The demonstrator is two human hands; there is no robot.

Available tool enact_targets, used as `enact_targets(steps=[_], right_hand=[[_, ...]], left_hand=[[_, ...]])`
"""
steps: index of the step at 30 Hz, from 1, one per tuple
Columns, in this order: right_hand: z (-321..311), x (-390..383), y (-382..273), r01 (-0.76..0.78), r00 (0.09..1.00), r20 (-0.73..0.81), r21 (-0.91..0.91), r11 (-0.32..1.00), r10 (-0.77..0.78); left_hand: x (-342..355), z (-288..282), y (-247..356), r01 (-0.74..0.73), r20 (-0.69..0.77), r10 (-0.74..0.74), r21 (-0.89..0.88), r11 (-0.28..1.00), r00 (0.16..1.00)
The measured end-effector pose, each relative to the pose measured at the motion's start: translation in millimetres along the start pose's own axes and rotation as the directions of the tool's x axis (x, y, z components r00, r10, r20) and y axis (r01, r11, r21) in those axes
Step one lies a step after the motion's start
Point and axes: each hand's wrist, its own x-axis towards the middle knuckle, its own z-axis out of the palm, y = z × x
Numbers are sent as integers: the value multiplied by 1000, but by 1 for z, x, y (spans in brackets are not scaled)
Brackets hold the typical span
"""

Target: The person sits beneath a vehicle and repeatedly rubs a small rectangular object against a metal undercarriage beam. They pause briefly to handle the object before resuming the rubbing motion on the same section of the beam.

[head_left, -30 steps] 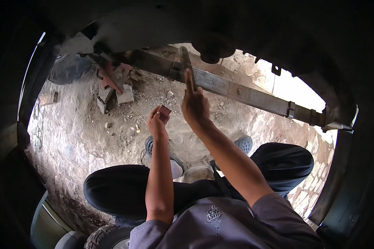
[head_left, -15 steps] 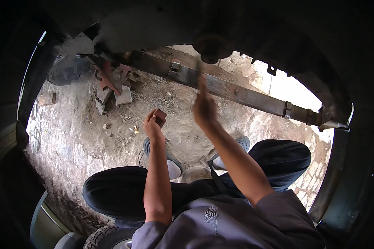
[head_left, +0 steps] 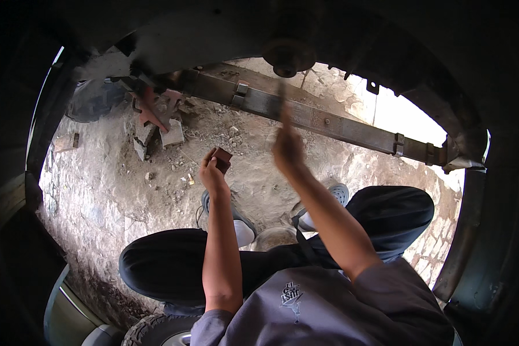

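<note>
My left hand [head_left: 214, 174] is closed around a small reddish-brown block [head_left: 222, 161], flat-sided and folded-looking; its exact kind does not show. To the right and a little higher, my right hand [head_left: 288, 149] is raised with the fingers closed and the index finger stretched upward. From it a thin dark tool [head_left: 282, 91], smeared by motion, points up, and I cannot make out its kind. Just above the tool's tip hangs a round dark metal end [head_left: 285, 67], like a hub or shaft end, under the vehicle. Whether the two touch cannot be told.
A long leaf spring [head_left: 328, 121] with clamps crosses behind my right hand. At the left stand a reddish metal stand [head_left: 150, 112] and broken concrete pieces [head_left: 172, 134]. Dark bodywork arches over and around me. A tyre [head_left: 147, 333] lies by my lower left.
My right hand has shifted slightly right in the picture with the thin tool, still blurred. My left hand keeps the block in nearly the same spot. The view has moved a little.
</note>
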Motion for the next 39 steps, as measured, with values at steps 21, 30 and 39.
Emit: enact_targets(steps=[21,30,39], right_hand=[[-1,13,-35,127,990,72,-87,988,-121],[-5,-73,135,338,939,23,130,932,-343],[23,-87,176,167,941,331,-257,952,-75]], left_hand=[[-7,34,-6,94,20,-95,42,995,995],[4,7,-12,-20,-42,20,-6,1000,999],[-35,70,-8,34,233,-96,258,966,968]])
